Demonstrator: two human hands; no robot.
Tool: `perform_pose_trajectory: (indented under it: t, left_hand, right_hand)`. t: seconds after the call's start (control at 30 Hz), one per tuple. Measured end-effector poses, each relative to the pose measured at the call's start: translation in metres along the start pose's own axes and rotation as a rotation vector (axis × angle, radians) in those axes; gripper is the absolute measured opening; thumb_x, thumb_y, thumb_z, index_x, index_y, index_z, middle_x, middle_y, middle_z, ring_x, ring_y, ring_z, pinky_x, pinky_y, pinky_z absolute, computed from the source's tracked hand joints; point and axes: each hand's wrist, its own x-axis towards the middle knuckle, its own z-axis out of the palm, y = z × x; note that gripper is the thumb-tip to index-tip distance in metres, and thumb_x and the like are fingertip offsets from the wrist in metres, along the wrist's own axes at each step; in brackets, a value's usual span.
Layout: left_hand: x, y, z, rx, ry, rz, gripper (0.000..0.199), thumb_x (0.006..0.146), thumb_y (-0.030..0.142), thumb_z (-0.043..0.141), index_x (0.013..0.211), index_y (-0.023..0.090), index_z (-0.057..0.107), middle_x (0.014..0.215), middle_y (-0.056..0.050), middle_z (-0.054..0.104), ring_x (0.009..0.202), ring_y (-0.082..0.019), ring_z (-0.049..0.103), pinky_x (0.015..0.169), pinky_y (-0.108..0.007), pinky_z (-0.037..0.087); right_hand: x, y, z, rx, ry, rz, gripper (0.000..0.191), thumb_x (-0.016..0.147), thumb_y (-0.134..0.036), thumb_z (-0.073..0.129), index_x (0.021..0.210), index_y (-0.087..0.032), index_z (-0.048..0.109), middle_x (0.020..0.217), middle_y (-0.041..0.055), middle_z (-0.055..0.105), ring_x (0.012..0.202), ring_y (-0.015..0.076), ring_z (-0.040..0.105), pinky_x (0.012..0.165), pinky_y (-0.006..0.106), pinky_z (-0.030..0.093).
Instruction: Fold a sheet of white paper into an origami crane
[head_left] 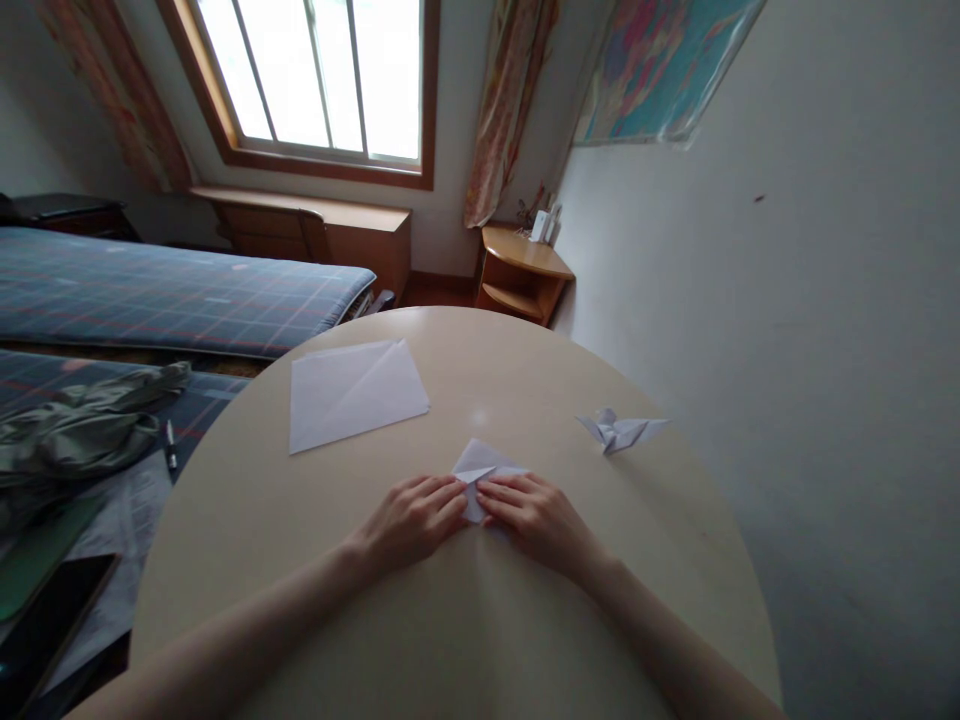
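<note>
A small folded piece of white paper (pixel 474 458) lies on the round cream table (pixel 480 610), with a raised flap across its middle. My left hand (pixel 421 515) has its fingers pressed together on the paper's left side. On the right side, my right hand (pixel 534 515) pinches the paper, its fingertips close to those of my left hand. Parts of the paper are hidden under the fingers. A folded paper bird (pixel 616 432) stands on the table to the right, touched by neither hand.
Flat white sheets (pixel 356 395) lie at the table's back left. Beyond the left edge are a bed (pixel 172 290), crumpled cloth (pixel 90 425), a pen (pixel 171 445) and a dark phone-like object (pixel 56 620). A wall (pixel 840 400) stands close on the right.
</note>
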Motion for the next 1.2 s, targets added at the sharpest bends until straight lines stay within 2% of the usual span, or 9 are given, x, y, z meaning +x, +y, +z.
perform_pose_trajectory:
  t: [0.1,0.23,0.33,0.6,0.8,0.93,1.1,1.2]
  left_hand:
    - [0.001,0.000,-0.002,0.067,0.000,0.068,0.018,0.092,0.018,0.042,0.091,0.015,0.059,0.095,-0.005,0.068,0.085,-0.018,0.062,0.071,-0.030,0.051]
    - [0.003,-0.001,-0.006,0.142,-0.028,0.141,0.019,0.092,0.013,0.040,0.087,0.014,0.059,0.083,-0.004,0.066,0.071,-0.014,0.059,0.065,-0.027,0.048]
    - [0.003,-0.002,-0.008,0.171,-0.037,0.179,0.019,0.092,0.012,0.039,0.088,0.014,0.058,0.079,-0.004,0.063,0.068,-0.012,0.057,0.064,-0.024,0.047]
    - [-0.001,-0.005,-0.009,0.160,-0.012,0.187,0.020,0.092,0.013,0.038,0.089,0.015,0.058,0.079,-0.003,0.062,0.070,-0.010,0.058,0.063,-0.021,0.046]
    - [-0.003,-0.003,-0.007,0.081,-0.073,0.155,0.020,0.091,0.015,0.042,0.079,0.014,0.058,0.071,-0.002,0.060,0.066,-0.013,0.056,0.059,-0.024,0.045]
    - [-0.005,-0.002,-0.006,0.048,-0.061,0.116,0.017,0.090,0.017,0.045,0.080,0.015,0.059,0.071,0.000,0.061,0.066,-0.013,0.056,0.058,-0.025,0.044]
    - [-0.003,0.000,-0.003,0.015,-0.001,-0.020,0.021,0.090,0.025,0.047,0.075,0.019,0.059,0.069,0.002,0.062,0.065,-0.012,0.056,0.054,-0.023,0.041]
    - [-0.002,0.000,-0.003,0.007,0.009,-0.041,0.018,0.090,0.023,0.047,0.077,0.021,0.059,0.074,0.003,0.065,0.066,-0.011,0.057,0.056,-0.022,0.041]
  right_hand:
    - [0.000,-0.001,-0.001,-0.051,0.002,-0.022,0.018,0.087,-0.020,0.052,0.099,-0.016,0.065,0.102,0.0059,0.069,0.091,0.0203,0.062,0.076,0.034,0.049]
    - [0.000,-0.002,-0.002,-0.127,-0.010,-0.057,0.020,0.088,-0.016,0.049,0.100,-0.015,0.064,0.101,0.0078,0.069,0.091,0.0200,0.061,0.073,0.033,0.048]
    - [-0.001,-0.003,-0.001,-0.177,0.004,-0.106,0.022,0.089,-0.014,0.046,0.102,-0.012,0.063,0.101,0.0093,0.069,0.091,0.0199,0.061,0.072,0.033,0.048]
    - [0.001,-0.006,0.001,-0.212,0.098,-0.201,0.023,0.089,-0.010,0.043,0.099,-0.009,0.063,0.099,0.0092,0.069,0.086,0.0190,0.061,0.071,0.031,0.048]
    - [0.002,-0.011,0.000,-0.281,0.046,-0.282,0.023,0.088,-0.007,0.043,0.096,-0.005,0.063,0.095,0.0115,0.069,0.083,0.0204,0.060,0.070,0.032,0.048]
    - [0.002,-0.011,0.001,-0.229,0.053,-0.230,0.022,0.089,-0.010,0.043,0.095,-0.007,0.064,0.092,0.0099,0.069,0.078,0.0179,0.060,0.066,0.029,0.048]
    - [0.001,-0.007,0.005,-0.050,0.119,-0.085,0.018,0.088,-0.013,0.047,0.093,-0.016,0.064,0.087,0.0046,0.070,0.072,0.0141,0.058,0.061,0.025,0.047]
    - [0.000,-0.004,0.006,0.050,0.145,-0.053,0.016,0.086,-0.013,0.050,0.092,-0.018,0.064,0.084,0.0022,0.070,0.071,0.0132,0.058,0.061,0.023,0.046]
